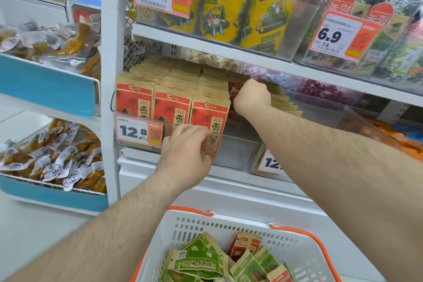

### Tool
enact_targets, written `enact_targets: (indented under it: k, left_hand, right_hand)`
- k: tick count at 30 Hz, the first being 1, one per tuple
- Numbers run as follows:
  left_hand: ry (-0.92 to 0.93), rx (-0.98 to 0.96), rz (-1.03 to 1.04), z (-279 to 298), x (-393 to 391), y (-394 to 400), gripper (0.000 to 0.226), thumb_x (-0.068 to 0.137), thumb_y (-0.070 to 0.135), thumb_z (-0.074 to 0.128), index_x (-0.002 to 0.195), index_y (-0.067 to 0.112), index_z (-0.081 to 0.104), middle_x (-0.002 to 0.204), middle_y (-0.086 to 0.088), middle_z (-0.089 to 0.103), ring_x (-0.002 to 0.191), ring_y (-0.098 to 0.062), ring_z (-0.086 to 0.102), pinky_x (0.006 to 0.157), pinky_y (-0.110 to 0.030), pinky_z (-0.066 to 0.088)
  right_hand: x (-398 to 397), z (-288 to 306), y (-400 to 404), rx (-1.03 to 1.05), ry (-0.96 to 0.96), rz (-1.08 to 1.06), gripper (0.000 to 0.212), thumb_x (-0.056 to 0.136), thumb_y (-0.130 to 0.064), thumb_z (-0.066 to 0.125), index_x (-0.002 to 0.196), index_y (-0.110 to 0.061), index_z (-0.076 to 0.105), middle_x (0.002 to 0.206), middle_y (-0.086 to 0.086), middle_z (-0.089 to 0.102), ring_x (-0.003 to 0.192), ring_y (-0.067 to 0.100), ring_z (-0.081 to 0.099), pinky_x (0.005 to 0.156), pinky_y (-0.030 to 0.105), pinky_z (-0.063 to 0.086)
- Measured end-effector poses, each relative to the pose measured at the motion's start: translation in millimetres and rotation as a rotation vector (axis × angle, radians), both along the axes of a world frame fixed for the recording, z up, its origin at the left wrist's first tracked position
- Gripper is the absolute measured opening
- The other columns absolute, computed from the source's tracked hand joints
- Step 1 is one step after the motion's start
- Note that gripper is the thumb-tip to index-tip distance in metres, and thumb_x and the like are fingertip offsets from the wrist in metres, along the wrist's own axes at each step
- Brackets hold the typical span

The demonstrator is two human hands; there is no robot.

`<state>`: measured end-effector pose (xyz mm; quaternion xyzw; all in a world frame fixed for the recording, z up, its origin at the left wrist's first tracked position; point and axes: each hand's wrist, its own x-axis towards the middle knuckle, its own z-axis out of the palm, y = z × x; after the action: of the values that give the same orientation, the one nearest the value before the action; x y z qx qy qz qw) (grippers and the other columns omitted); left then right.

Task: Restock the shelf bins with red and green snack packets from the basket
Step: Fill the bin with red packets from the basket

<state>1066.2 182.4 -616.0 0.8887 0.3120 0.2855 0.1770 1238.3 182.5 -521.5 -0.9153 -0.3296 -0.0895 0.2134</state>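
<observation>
Up at the middle shelf, the left hand lies with loose fingers against the front red packet and the clear bin wall, holding nothing that I can see. Deeper in, the right hand is curled in a fist over red packets near the bin's back; its fingertips are hidden, so what it grips is unclear. Below, the white basket, cut off by the frame's bottom edge, holds green packets and some red.
</observation>
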Motion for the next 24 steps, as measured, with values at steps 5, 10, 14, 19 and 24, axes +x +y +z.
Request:
enact_targets:
  k: [5,10,14,19,24]
  left_hand:
    - [-0.013,0.001,0.001,-1,2,2,0.050,0.087,0.023,0.062,0.135,0.031,0.050,0.140,0.020,0.044,0.133,-0.008,0.024,0.103,-0.036,0.029]
    - [-0.032,0.020,-0.012,-5,6,6,0.052,0.086,0.022,0.063,0.135,0.030,0.050,0.141,0.021,0.043,0.132,-0.007,0.022,0.106,-0.033,0.029]
    - [-0.049,0.043,-0.020,-9,8,8,0.050,0.084,0.020,0.065,0.133,0.027,0.054,0.140,0.019,0.046,0.131,-0.009,0.024,0.108,-0.035,0.031]
    - [-0.093,0.067,0.003,-16,9,7,0.047,0.080,0.015,0.067,0.126,0.022,0.062,0.137,0.013,0.053,0.129,-0.012,0.027,0.105,-0.037,0.034]
    - [-0.068,0.071,0.021,-16,10,2,0.047,0.081,0.015,0.066,0.127,0.023,0.062,0.142,0.014,0.050,0.135,-0.015,0.026,0.103,-0.040,0.034]
  right_hand:
    - [16,-7,25,-0.062,0.030,-0.011,0.018,0.096,-0.008,0.054,0.113,-0.005,0.059,0.110,0.011,0.064,0.103,0.029,0.065,0.078,0.034,0.050]
    - [30,-21,46,-0.068,0.053,-0.010,0.011,0.096,-0.011,0.053,0.092,-0.008,0.062,0.110,0.013,0.068,0.097,0.029,0.066,0.076,0.036,0.052]
    - [39,-26,55,-0.060,0.026,-0.034,0.008,0.095,-0.011,0.056,0.090,-0.007,0.061,0.111,0.014,0.067,0.096,0.029,0.067,0.073,0.036,0.054]
    - [46,-39,55,-0.057,0.042,0.059,0.067,0.097,-0.020,0.041,0.156,-0.006,0.013,0.163,0.023,0.000,0.145,0.039,0.030,0.101,0.048,0.049]
    - [44,-52,45,0.033,-0.072,0.074,0.049,0.095,-0.007,0.050,0.142,-0.008,0.037,0.158,0.018,0.024,0.115,0.039,0.061,0.087,0.040,0.051]
